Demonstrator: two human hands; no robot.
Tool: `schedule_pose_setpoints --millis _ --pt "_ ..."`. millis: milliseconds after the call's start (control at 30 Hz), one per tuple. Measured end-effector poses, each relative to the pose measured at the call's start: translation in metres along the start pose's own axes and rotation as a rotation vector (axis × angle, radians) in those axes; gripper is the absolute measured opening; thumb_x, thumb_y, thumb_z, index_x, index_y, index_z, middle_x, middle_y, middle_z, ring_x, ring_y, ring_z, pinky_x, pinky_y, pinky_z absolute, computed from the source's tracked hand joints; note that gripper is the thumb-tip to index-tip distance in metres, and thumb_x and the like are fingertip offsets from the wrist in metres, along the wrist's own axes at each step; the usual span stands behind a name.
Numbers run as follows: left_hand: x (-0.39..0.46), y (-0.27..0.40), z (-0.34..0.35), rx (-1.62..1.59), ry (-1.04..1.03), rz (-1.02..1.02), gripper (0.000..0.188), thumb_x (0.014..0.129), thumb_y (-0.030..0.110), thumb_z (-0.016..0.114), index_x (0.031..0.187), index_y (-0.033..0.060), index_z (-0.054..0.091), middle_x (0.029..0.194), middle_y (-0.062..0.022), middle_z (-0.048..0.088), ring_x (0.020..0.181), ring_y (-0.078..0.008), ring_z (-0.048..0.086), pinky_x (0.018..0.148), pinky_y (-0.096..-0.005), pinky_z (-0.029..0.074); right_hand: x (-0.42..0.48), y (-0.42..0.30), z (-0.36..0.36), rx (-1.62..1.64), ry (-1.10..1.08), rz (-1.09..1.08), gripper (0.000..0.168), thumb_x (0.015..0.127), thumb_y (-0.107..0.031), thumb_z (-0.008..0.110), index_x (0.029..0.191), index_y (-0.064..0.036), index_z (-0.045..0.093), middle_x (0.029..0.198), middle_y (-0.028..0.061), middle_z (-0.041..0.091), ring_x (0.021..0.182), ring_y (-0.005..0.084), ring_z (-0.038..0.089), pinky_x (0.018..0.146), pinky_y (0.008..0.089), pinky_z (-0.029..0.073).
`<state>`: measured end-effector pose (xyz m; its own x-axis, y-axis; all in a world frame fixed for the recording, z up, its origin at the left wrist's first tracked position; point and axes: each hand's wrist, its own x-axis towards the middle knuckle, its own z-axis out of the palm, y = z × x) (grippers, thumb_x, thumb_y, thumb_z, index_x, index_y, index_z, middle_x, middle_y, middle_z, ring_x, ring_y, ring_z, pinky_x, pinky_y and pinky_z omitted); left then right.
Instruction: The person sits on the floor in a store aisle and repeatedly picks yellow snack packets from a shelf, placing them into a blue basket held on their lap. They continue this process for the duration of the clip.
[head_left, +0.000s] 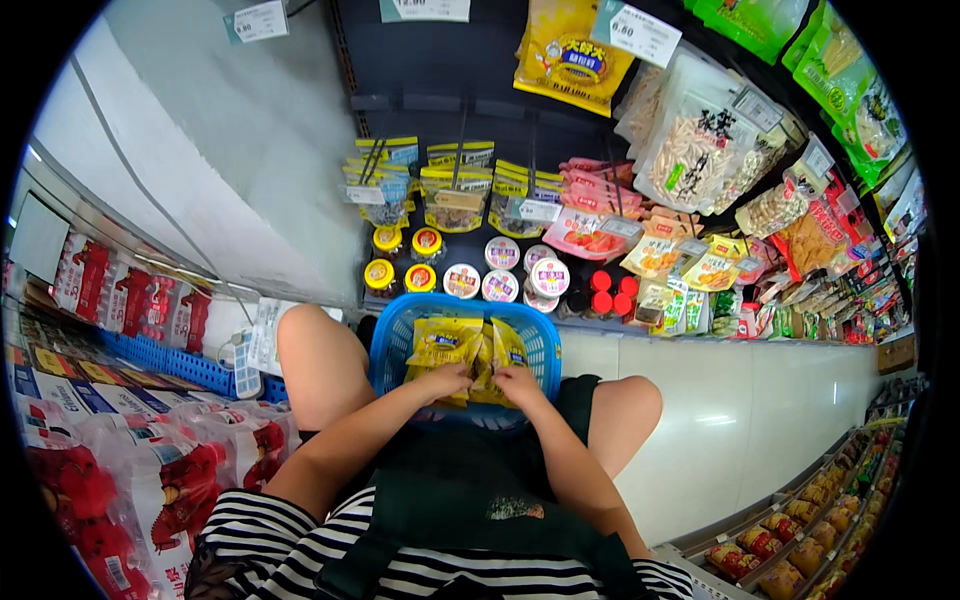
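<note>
A blue plastic basket (553, 330) stands between my knees, holding several yellow snack bags (448, 339). Both hands are inside it. My left hand (448, 381) has its fingers on the yellow bags at the left. My right hand (516, 382) grips the lower edge of a yellow bag (507, 345) at the right. The fingertips of both hands are partly hidden among the bags. A similar yellow bag (574, 64) hangs on the dark shelf panel above.
Beyond the basket, a low shelf holds yellow-lidded jars (379, 275), round tubs (550, 277) and red-capped bottles (601, 303). Hanging snack pouches (456, 196) are above them. Wrapped bottle packs (172, 480) stand at the left. Another snack shelf (780, 536) is at the lower right.
</note>
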<state>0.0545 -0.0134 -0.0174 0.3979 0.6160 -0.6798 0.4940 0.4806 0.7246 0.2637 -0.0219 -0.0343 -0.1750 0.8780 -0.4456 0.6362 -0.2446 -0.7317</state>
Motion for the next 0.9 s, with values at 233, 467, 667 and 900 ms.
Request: schedule_pose_setpoints --millis 233,467,667,900 --pt "-0.040 0.093 -0.043 -0.303 -0.245 0.218 0.045 0.093 0.019 0.057 0.135 0.0070 0.046 0.126 -0.0022 0.054 0.111 -0.0129 0.051 0.091 -0.0265 0.041 -0.022 -0.104 -0.060 0.121 -0.120 -0.136 0.035 0.082 -0.021 0.062 0.112 -0.003 0.063 0.094 0.0146 0.068 0.087 0.0232 0.065 0.079 0.0312 0.049" --pt "-0.093 0.256 -0.124 -0.439 -0.002 0.737 0.057 0.091 0.022 0.059 0.142 0.0081 0.035 0.140 -0.0098 0.042 0.127 -0.0218 0.043 0.104 -0.0348 0.036 0.000 -0.239 -0.216 0.681 0.357 -0.562 0.038 0.089 -0.009 0.057 0.126 0.000 0.053 0.115 0.0083 0.061 0.092 0.0132 0.060 0.083 0.0264 0.048" --pt "-0.045 0.353 -0.170 -0.448 0.455 0.861 0.068 0.088 0.019 0.058 0.146 0.0052 0.025 0.148 -0.0145 0.030 0.134 -0.0259 0.033 0.109 -0.0356 0.027 0.076 -0.289 -0.286 0.559 0.616 -0.538 0.072 0.083 -0.011 0.060 0.145 -0.001 0.024 0.142 0.0193 0.038 0.117 0.0240 0.049 0.097 0.0304 0.040" --pt "-0.026 0.383 -0.194 -0.240 0.467 0.950 0.066 0.088 0.017 0.056 0.145 0.0048 0.026 0.146 -0.0121 0.034 0.133 -0.0229 0.034 0.109 -0.0328 0.026 0.106 -0.299 -0.294 0.489 0.631 -0.543 0.075 0.081 -0.013 0.063 0.143 0.002 0.025 0.143 0.0201 0.037 0.130 0.0274 0.039 0.105 0.0323 0.033"
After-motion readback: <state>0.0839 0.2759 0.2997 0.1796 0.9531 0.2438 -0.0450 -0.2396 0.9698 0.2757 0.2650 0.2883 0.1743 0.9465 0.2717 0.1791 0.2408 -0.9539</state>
